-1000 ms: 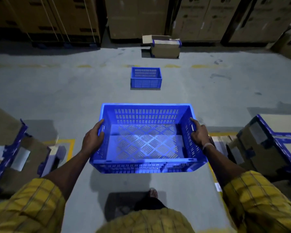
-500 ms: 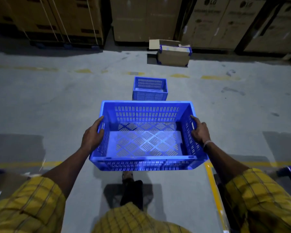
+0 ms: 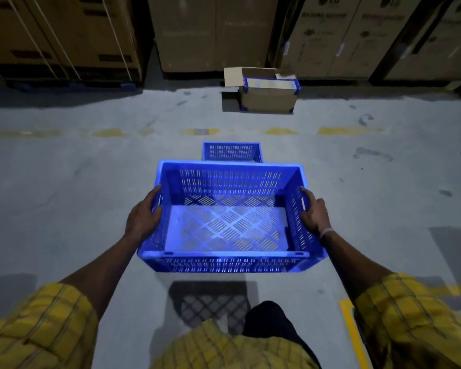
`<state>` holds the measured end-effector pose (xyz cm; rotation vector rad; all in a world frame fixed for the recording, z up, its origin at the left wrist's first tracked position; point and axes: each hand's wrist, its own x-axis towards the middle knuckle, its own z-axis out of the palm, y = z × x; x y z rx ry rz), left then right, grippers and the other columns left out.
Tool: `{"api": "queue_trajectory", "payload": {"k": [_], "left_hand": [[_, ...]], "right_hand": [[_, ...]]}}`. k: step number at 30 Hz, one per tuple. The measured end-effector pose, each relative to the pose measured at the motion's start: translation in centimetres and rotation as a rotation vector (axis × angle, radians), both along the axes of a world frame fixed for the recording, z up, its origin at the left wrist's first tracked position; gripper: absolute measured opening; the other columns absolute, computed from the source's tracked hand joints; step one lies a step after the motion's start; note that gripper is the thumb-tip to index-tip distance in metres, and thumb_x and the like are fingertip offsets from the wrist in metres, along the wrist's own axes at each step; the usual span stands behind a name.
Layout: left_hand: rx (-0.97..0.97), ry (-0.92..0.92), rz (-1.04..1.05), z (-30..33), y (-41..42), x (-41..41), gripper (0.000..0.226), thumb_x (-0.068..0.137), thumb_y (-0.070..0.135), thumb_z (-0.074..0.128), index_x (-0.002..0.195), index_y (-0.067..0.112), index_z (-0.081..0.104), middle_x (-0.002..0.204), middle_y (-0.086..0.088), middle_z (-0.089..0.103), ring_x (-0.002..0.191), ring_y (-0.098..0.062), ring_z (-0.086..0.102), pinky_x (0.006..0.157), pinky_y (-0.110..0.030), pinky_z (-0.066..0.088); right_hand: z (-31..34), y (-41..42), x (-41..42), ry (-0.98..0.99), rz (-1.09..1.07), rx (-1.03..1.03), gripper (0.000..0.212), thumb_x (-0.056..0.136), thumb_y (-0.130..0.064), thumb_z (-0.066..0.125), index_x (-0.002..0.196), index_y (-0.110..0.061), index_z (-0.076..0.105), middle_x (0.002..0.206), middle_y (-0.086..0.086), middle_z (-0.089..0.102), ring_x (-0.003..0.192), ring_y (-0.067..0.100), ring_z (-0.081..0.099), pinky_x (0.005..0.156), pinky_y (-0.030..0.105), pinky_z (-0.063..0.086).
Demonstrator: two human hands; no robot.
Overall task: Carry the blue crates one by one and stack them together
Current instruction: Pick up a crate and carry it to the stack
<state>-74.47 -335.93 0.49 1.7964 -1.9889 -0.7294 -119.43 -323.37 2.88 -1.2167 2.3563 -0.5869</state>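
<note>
I carry an empty blue slotted crate (image 3: 228, 227) in front of me, above the grey floor. My left hand (image 3: 143, 215) grips its left short wall at the handle slot. My right hand (image 3: 313, 211) grips the right short wall the same way. A second blue crate (image 3: 230, 151) stands on the floor straight ahead; its near part is hidden behind the far rim of the carried crate. The carried crate's shadow falls on the floor below it.
An open cardboard box with blue corners (image 3: 268, 94) lies on the floor beyond the second crate. Tall cardboard cartons (image 3: 343, 35) line the back. A broken yellow line (image 3: 280, 131) crosses the floor, and a yellow floor marking (image 3: 353, 331) runs at lower right.
I have walked forward with the crate held in both hands. The floor crate and the box are nearer, and the floor crate is now partly hidden behind the carried one.
</note>
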Motion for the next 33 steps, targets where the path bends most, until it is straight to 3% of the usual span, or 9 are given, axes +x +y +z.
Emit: {"api": "queue_trajectory", "payload": {"k": [6, 11, 15, 18, 29, 33], "left_hand": [[-0.015, -0.006, 0.004, -0.9, -11.8, -4.5, 0.066, 0.095, 0.018, 0.054, 0.154, 0.038, 0.032, 0.128, -0.018, 0.065, 0.109, -0.042, 0.064, 0.087, -0.046, 0.051], [0.002, -0.031, 0.017, -2.8, -22.1, -9.5, 0.066, 0.096, 0.019, 0.051, 0.155, 0.036, 0.029, 0.116, -0.022, 0.066, 0.102, -0.042, 0.064, 0.082, -0.046, 0.05], [0.063, -0.027, 0.024, -4.0, -29.8, -13.5, 0.068, 0.096, 0.02, 0.048, 0.155, 0.041, 0.023, 0.096, -0.018, 0.062, 0.087, -0.039, 0.062, 0.073, -0.043, 0.048], [0.06, -0.014, 0.038, -5.1, -35.2, -16.2, 0.069, 0.094, 0.016, 0.048, 0.154, 0.041, 0.024, 0.09, -0.017, 0.06, 0.083, -0.038, 0.06, 0.069, -0.04, 0.044], [0.088, -0.009, 0.086, -10.8, -50.4, -22.9, 0.072, 0.092, 0.005, 0.046, 0.156, 0.032, 0.026, 0.093, -0.027, 0.059, 0.092, -0.047, 0.058, 0.081, -0.046, 0.044], [0.085, 0.009, 0.087, -14.6, -56.0, -24.3, 0.071, 0.094, 0.005, 0.045, 0.157, 0.026, 0.022, 0.104, -0.029, 0.061, 0.098, -0.048, 0.057, 0.084, -0.048, 0.043]], "right_hand": [[-1.1, -12.3, -4.6, -0.007, 0.012, 0.005, 0.069, 0.09, -0.004, 0.048, 0.152, -0.031, 0.035, 0.119, 0.023, 0.041, 0.074, 0.031, 0.048, 0.082, 0.032, 0.043], [-2.8, -23.0, -9.9, -0.048, 0.026, 0.022, 0.069, 0.091, -0.007, 0.052, 0.152, -0.032, 0.034, 0.117, 0.021, 0.04, 0.087, 0.046, 0.058, 0.088, 0.04, 0.048], [-3.5, -30.7, -13.8, -0.079, 0.02, 0.044, 0.069, 0.09, -0.01, 0.055, 0.151, -0.034, 0.034, 0.11, 0.013, 0.035, 0.09, 0.047, 0.059, 0.091, 0.044, 0.05], [-4.4, -35.9, -16.4, -0.07, 0.009, 0.023, 0.071, 0.088, -0.004, 0.051, 0.151, -0.033, 0.035, 0.112, 0.017, 0.038, 0.087, 0.045, 0.059, 0.086, 0.041, 0.048], [-9.1, -51.4, -22.0, -0.113, -0.021, 0.019, 0.073, 0.086, 0.001, 0.044, 0.15, -0.033, 0.036, 0.112, 0.014, 0.035, 0.079, 0.035, 0.054, 0.08, 0.039, 0.048], [-12.8, -56.2, -23.4, -0.138, -0.014, 0.03, 0.072, 0.088, 0.001, 0.048, 0.151, -0.031, 0.035, 0.112, 0.016, 0.037, 0.081, 0.03, 0.05, 0.083, 0.036, 0.044]]}}
